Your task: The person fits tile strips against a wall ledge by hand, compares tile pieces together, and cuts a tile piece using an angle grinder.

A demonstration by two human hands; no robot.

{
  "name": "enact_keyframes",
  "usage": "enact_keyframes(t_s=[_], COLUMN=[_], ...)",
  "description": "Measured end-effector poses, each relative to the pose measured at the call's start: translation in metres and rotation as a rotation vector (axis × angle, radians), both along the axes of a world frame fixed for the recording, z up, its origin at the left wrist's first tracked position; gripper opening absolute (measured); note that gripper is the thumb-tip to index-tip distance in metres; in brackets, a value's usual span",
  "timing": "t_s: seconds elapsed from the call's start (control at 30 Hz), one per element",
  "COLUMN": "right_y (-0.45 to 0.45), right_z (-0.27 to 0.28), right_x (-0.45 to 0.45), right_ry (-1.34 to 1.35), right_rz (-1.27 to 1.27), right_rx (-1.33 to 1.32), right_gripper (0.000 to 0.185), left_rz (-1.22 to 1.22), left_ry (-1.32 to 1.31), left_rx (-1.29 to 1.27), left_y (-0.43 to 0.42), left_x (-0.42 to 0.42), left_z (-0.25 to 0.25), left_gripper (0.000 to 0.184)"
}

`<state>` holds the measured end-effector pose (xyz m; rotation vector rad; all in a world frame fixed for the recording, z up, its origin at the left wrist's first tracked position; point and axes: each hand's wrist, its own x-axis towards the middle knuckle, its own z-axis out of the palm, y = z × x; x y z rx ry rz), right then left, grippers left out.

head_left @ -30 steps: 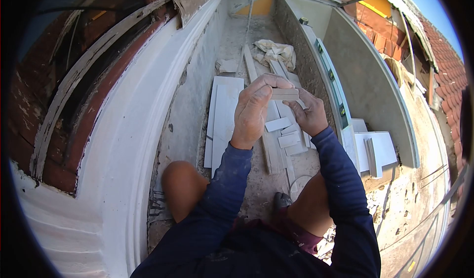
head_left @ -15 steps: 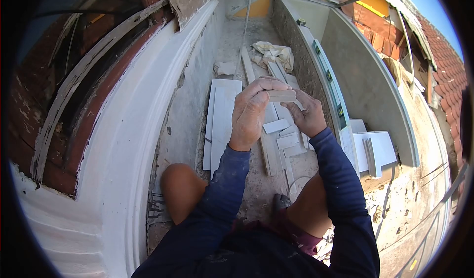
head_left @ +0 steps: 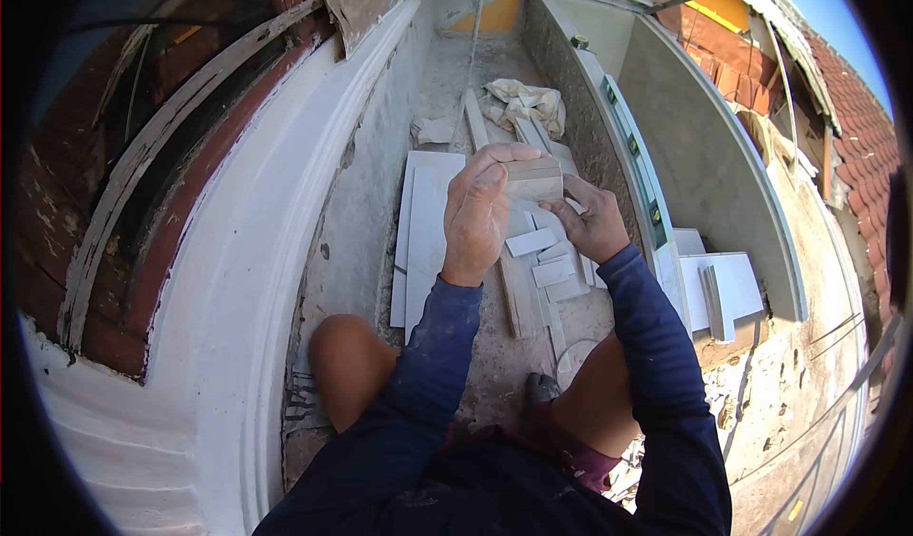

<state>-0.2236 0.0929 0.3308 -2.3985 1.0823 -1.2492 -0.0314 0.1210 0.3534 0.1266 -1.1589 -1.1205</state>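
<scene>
A small stack of pale tile pieces (head_left: pixel 534 180) is held up between my two hands, its layered edge and one flat face showing. My left hand (head_left: pixel 475 214) grips its left end, thumb in front and fingers over the top. On the right side, my right hand (head_left: pixel 594 220) pinches the stack's edge between thumb and fingers. Beneath the hands, several small white cut pieces (head_left: pixel 554 272) lie loosely on the floor beside a long wooden strip (head_left: pixel 522 298).
Large white tiles (head_left: pixel 433 194) lie by the left wall. A teal spirit level (head_left: pixel 635 151) rests along the right low wall, with more white tiles (head_left: pixel 740 284) beyond. A crumpled cloth (head_left: pixel 533 103) lies farther ahead. My knees flank the near floor.
The stack has tilted, so its flat face shows below the layered edge. Both hands stay nearly in place around it. The view has shifted slightly since the earliest frame.
</scene>
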Motion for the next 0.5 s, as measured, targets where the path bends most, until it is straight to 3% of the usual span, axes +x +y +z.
enact_keyframes(t_s=[0.5], right_y=[-0.004], right_z=[-0.002], right_x=[-0.002], right_ry=[-0.037], right_rz=[-0.001], right_rx=[-0.068], right_gripper=[0.035], left_rz=[0.135], left_ry=[-0.046], left_rx=[-0.166], left_y=[0.008], left_x=[-0.011], left_z=[0.000], left_gripper=[0.036])
